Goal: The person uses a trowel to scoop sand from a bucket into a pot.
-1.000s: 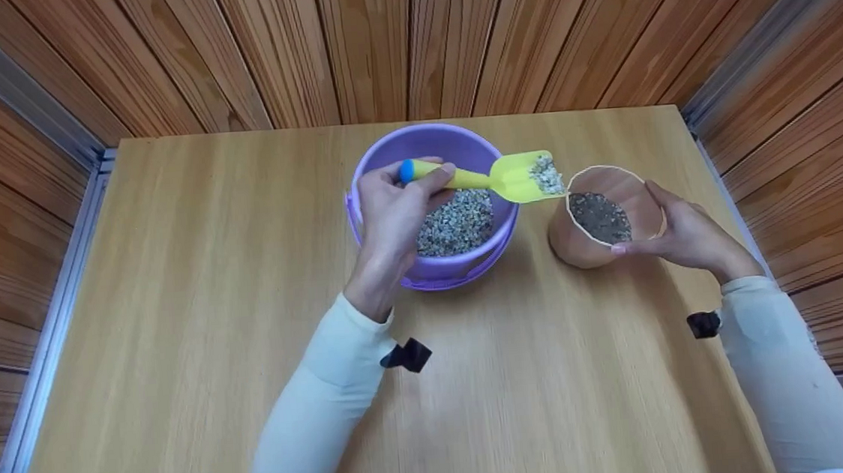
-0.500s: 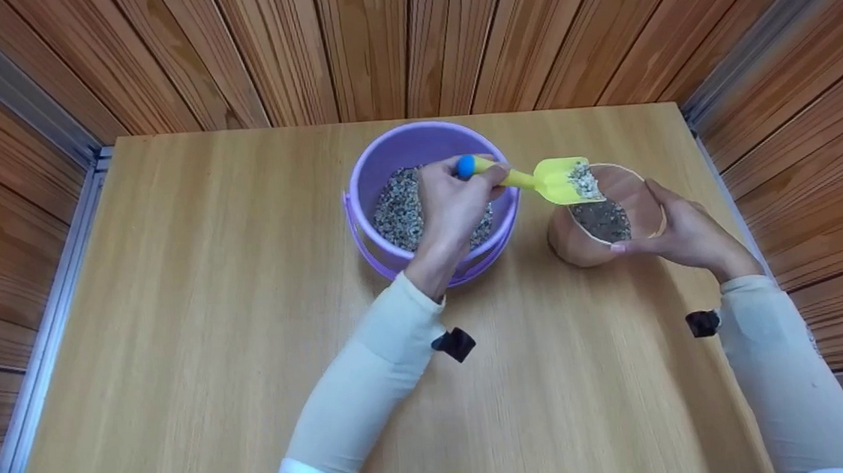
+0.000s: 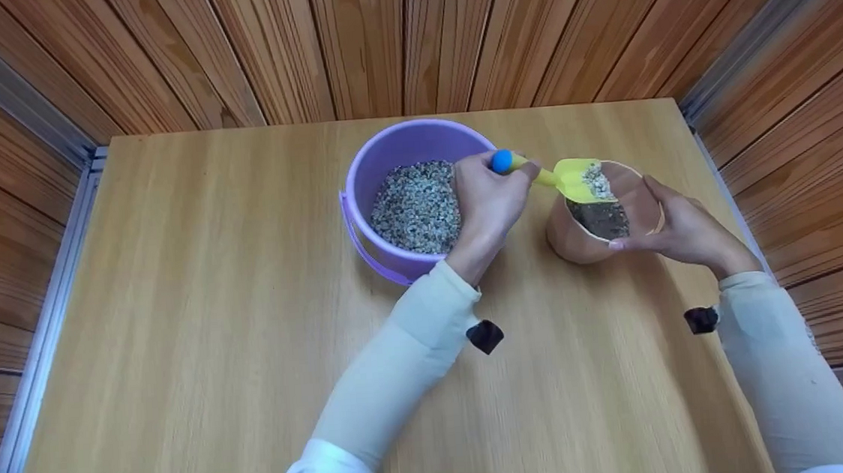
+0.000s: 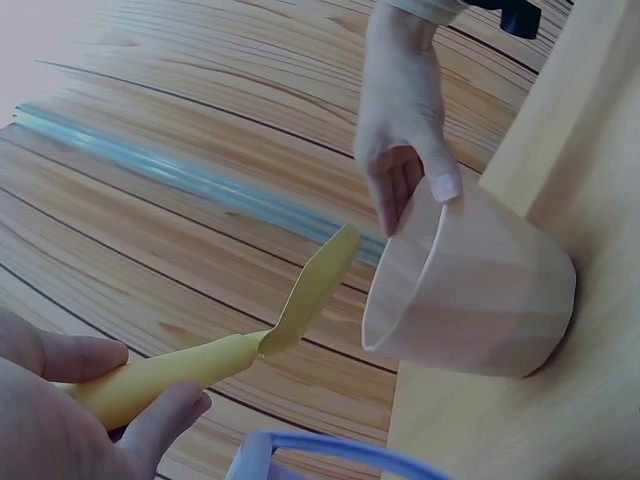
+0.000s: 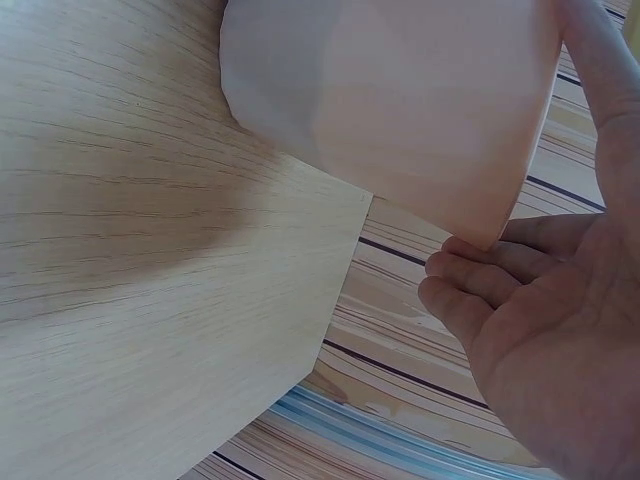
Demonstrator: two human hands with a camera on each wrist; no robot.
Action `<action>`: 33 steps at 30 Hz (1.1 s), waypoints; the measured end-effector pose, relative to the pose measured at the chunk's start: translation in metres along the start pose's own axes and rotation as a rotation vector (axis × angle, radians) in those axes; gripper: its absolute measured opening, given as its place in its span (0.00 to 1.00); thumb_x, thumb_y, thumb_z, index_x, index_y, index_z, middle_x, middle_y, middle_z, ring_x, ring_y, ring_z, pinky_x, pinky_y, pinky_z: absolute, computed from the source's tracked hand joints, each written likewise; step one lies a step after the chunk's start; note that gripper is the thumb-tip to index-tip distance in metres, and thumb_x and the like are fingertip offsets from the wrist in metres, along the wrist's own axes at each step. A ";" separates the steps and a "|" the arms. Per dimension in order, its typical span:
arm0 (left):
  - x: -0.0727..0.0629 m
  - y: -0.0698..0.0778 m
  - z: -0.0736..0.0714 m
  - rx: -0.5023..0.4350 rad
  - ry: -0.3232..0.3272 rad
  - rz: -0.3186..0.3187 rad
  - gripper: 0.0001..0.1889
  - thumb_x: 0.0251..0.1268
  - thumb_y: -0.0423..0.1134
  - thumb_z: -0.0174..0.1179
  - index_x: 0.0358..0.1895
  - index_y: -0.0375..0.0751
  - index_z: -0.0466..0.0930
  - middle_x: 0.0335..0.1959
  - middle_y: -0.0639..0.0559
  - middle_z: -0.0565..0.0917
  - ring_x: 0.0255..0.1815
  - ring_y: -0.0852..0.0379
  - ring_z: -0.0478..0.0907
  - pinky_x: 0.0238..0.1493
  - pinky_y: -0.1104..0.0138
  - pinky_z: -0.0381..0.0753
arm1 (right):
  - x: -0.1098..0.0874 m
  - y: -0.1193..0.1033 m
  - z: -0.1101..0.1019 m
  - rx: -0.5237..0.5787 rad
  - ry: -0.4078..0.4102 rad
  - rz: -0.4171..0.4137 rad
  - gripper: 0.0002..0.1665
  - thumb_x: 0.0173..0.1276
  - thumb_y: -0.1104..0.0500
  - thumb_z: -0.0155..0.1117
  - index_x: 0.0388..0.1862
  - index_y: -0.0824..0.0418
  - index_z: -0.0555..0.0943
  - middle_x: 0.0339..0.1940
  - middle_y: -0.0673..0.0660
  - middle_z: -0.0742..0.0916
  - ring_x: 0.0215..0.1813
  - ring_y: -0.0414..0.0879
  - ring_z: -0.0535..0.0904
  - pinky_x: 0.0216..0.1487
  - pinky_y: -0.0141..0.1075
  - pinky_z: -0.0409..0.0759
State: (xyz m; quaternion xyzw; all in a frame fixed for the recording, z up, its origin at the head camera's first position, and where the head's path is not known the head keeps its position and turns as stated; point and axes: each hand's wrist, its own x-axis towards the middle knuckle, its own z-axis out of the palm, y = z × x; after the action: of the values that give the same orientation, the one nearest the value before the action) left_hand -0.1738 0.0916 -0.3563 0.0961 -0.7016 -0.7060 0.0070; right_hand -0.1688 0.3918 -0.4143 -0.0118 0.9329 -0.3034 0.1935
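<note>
A yellow toy shovel (image 3: pixel 575 179) with a blue handle end is held by its handle in my left hand (image 3: pixel 490 197). Pale gravel (image 3: pixel 596 180) lies at the tip of its blade, which overlaps the left part of the pot's opening in the head view. The left wrist view shows the shovel (image 4: pixel 310 290) raised apart from the pot's rim. My right hand (image 3: pixel 692 234) grips the rim of the peach flowerpot (image 3: pixel 580 243), thumb at the near side and fingers on the far side. Dark soil (image 3: pixel 601 220) fills the lower part of the pot, partly hidden by the blade.
A purple bucket (image 3: pixel 373 244) with grey gravel (image 3: pixel 416 210) stands left of the pot, under my left hand and wrist. Its handle (image 3: pixel 352 234) hangs down on the left side. Wooden panel walls (image 3: pixel 369 45) border the table (image 3: pixel 210 321) at the back and sides.
My left hand has carried the shovel with its gravel rightward, from the bucket's far right to over the pot's opening. The right hand and the pot stay in place.
</note>
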 end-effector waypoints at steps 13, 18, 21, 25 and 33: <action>0.001 -0.009 0.035 0.150 0.011 -0.030 0.07 0.58 0.37 0.75 0.28 0.41 0.86 0.21 0.58 0.83 0.28 0.62 0.79 0.35 0.74 0.80 | 0.001 0.000 0.000 0.007 -0.013 0.021 0.82 0.51 0.34 0.80 0.84 0.59 0.33 0.83 0.67 0.45 0.81 0.68 0.41 0.74 0.67 0.50; 0.001 -0.013 0.047 0.161 0.020 -0.047 0.08 0.58 0.36 0.74 0.25 0.44 0.85 0.20 0.59 0.81 0.28 0.64 0.78 0.35 0.74 0.78 | 0.001 0.000 0.000 0.007 -0.010 0.007 0.81 0.51 0.34 0.80 0.84 0.59 0.33 0.83 0.67 0.45 0.81 0.69 0.42 0.74 0.67 0.51; 0.000 -0.013 0.054 0.188 0.030 -0.047 0.09 0.57 0.37 0.74 0.23 0.45 0.84 0.19 0.60 0.81 0.28 0.65 0.78 0.36 0.73 0.78 | 0.001 0.000 0.000 0.003 0.001 -0.008 0.81 0.52 0.35 0.81 0.83 0.61 0.34 0.83 0.69 0.46 0.81 0.69 0.43 0.74 0.67 0.51; -0.001 -0.013 0.060 0.232 0.036 -0.029 0.11 0.58 0.39 0.74 0.22 0.47 0.83 0.18 0.61 0.80 0.28 0.65 0.78 0.36 0.71 0.78 | 0.001 0.001 0.000 0.006 0.009 -0.024 0.80 0.52 0.37 0.81 0.83 0.62 0.35 0.83 0.69 0.47 0.81 0.69 0.44 0.75 0.67 0.51; -0.003 -0.014 0.066 0.269 0.024 0.061 0.15 0.60 0.41 0.73 0.19 0.47 0.79 0.16 0.61 0.78 0.26 0.66 0.77 0.31 0.73 0.75 | 0.002 0.000 0.001 -0.016 0.006 0.005 0.82 0.51 0.33 0.80 0.83 0.62 0.35 0.82 0.70 0.47 0.80 0.70 0.44 0.74 0.67 0.52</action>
State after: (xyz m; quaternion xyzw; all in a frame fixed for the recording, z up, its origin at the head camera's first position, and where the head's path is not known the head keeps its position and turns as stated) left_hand -0.1789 0.1575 -0.3697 0.0833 -0.7923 -0.6039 0.0238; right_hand -0.1700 0.3912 -0.4155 -0.0101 0.9359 -0.2956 0.1913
